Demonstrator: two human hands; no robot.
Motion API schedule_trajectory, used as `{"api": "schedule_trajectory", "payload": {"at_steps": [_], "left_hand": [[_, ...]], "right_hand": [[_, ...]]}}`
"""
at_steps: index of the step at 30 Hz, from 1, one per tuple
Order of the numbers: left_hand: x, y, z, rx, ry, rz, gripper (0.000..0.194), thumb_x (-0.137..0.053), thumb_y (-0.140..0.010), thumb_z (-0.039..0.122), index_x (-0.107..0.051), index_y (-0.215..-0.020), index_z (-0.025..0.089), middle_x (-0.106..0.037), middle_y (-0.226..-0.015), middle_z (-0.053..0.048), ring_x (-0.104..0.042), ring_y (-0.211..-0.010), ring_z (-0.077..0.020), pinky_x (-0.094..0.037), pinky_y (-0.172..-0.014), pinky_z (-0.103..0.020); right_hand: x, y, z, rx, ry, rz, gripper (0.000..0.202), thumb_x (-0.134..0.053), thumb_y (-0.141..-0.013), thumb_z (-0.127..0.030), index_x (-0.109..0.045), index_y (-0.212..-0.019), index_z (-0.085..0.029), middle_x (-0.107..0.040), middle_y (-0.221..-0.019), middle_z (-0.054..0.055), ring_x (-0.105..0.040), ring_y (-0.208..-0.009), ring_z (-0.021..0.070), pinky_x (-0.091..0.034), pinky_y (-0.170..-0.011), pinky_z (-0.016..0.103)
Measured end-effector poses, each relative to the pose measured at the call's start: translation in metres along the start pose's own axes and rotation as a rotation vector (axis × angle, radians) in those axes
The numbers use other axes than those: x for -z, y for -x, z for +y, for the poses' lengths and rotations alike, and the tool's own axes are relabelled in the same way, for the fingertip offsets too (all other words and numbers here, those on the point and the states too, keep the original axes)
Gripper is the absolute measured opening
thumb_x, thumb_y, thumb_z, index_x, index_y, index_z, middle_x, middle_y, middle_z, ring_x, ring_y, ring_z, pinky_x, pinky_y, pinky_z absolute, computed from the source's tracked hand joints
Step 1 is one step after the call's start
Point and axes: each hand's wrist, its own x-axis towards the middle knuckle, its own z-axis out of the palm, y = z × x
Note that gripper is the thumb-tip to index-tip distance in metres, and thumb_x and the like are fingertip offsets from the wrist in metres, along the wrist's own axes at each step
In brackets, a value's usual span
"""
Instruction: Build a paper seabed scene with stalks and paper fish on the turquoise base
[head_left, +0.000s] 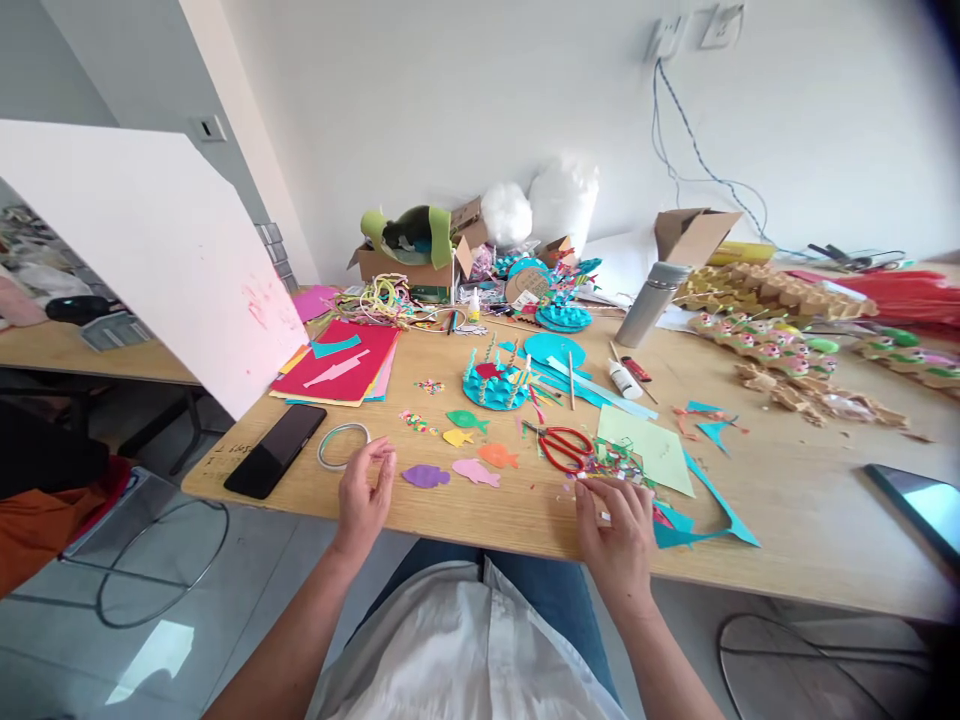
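My left hand (364,495) is raised at the table's front edge, beside a roll of tape (343,446). Its fingers are curled in toward the thumb, and anything between them is too small to make out. Right of it lie paper fish: purple (426,476), pink (476,472), orange (498,456), yellow (457,437) and green (467,420). My right hand (619,525) is bent over the table edge at a pile of colourful paper scraps (619,462), with a small white bit by its fingers. Red-handled scissors (566,448) rest just beyond it.
A blue scalloped paper piece (495,388) with wavy stems stands mid-table. Red paper sheets (349,360) and a black phone (276,450) lie left. A grey bottle (652,303), a white glue bottle (624,380), light green paper (646,450) and egg-carton crafts (765,345) are right.
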Motion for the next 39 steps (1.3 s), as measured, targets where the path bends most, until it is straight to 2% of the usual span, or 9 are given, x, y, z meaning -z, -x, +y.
{"api": "schedule_trajectory", "payload": {"at_steps": [6,15,25,33,39], "left_hand": [[0.001,0.000,-0.002,-0.045,-0.085,0.049,0.027,-0.051,-0.093,0.039,-0.060,-0.108,0.018,-0.071,-0.101,-0.009,-0.068,-0.093,-0.0214,-0.054,-0.086,-0.038],[-0.002,0.003,0.004,-0.065,-0.177,0.084,0.026,-0.050,-0.094,0.036,-0.059,-0.110,0.017,-0.071,-0.101,-0.010,-0.067,-0.097,-0.0213,-0.052,-0.092,-0.039],[-0.002,0.003,0.007,-0.040,-0.145,0.068,0.027,-0.049,-0.094,0.037,-0.059,-0.109,0.017,-0.071,-0.099,-0.010,-0.067,-0.096,-0.0210,-0.051,-0.093,-0.040],[-0.002,0.006,0.011,-0.063,-0.181,0.064,0.022,-0.050,-0.094,0.032,-0.060,-0.107,0.017,-0.071,-0.096,-0.009,-0.066,-0.097,-0.0210,-0.050,-0.092,-0.039],[-0.001,0.003,0.011,-0.185,-0.193,0.019,0.018,-0.055,-0.092,0.023,-0.058,-0.109,0.018,-0.070,-0.093,-0.006,-0.065,-0.092,-0.0190,-0.051,-0.089,-0.037]], "right_hand": [[0.004,-0.002,-0.006,0.037,-0.076,-0.091,0.009,-0.060,-0.087,-0.016,-0.059,-0.092,-0.024,-0.063,-0.085,0.003,-0.057,-0.081,0.0212,-0.046,-0.074,0.040],[0.009,-0.002,-0.003,0.030,-0.148,-0.142,0.014,-0.059,-0.086,-0.012,-0.059,-0.093,-0.023,-0.063,-0.087,0.004,-0.056,-0.082,0.0210,-0.046,-0.074,0.039],[0.006,0.000,-0.001,0.030,-0.080,-0.055,0.014,-0.061,-0.084,-0.011,-0.057,-0.088,-0.023,-0.065,-0.085,0.004,-0.057,-0.082,0.0220,-0.046,-0.076,0.040],[0.005,0.002,0.002,0.013,-0.034,-0.031,0.013,-0.064,-0.082,-0.013,-0.057,-0.083,-0.024,-0.066,-0.081,0.004,-0.060,-0.078,0.0225,-0.045,-0.077,0.042],[0.003,0.003,0.004,-0.022,-0.011,-0.023,0.012,-0.065,-0.082,-0.014,-0.057,-0.081,-0.022,-0.067,-0.081,0.004,-0.061,-0.078,0.0222,-0.045,-0.077,0.041]]}}
